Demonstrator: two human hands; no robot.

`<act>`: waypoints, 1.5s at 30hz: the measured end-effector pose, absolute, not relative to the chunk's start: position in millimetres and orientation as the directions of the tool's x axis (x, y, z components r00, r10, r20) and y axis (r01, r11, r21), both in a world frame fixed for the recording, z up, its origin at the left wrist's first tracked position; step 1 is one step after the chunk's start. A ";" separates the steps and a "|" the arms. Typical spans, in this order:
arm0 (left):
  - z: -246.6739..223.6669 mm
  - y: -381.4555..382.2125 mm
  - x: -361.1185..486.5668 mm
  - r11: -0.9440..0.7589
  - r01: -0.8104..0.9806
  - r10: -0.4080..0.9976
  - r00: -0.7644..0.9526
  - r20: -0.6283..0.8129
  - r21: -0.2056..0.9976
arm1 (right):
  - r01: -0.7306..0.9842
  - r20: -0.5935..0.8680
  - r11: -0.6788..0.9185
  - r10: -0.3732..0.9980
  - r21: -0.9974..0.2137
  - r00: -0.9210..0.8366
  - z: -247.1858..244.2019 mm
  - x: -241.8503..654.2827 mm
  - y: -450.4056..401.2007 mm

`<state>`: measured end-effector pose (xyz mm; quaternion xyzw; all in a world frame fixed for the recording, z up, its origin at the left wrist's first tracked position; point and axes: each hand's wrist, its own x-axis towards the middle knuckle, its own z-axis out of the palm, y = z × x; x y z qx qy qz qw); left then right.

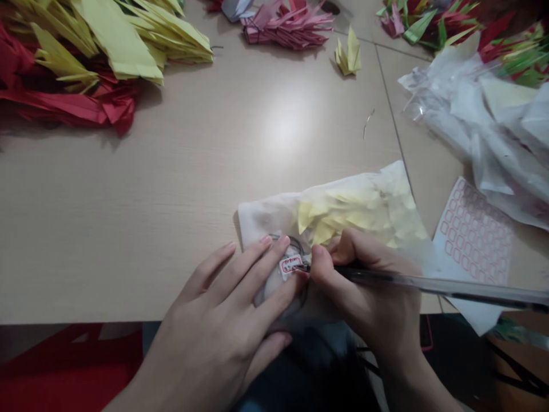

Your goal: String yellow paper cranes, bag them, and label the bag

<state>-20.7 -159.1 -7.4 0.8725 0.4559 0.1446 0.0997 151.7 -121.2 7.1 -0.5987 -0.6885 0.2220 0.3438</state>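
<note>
My right hand pinches a dark pen, its tip touching a small red-bordered white label. That label sits on a translucent white bag at the table's front edge, with yellow folded paper pieces showing through the bag. My left hand lies flat with fingers spread, pressing the bag beside the label. A dark loop of cord or wire curves around the label, partly under my fingers.
To the right, a sheet of red-bordered labels lies partly beneath a crumpled clear plastic bag. Yellow and red folded paper fill the back left. A pink paper bundle, a yellow folded piece and a thin wire lie farther back.
</note>
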 end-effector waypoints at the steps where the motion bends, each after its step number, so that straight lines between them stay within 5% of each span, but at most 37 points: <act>1: -7.4 -159.1 -20.7 -0.565 0.766 0.824 0.543 0.160 0.306 | 0.671 0.205 0.181 0.978 -0.719 -0.044 7.0 151.7 -121.4; 45: -7.5 -158.3 -21.7 -0.575 0.760 0.817 0.552 0.165 0.302 | 0.614 0.156 0.144 0.987 -0.776 -0.034 8.2 150.9 -120.2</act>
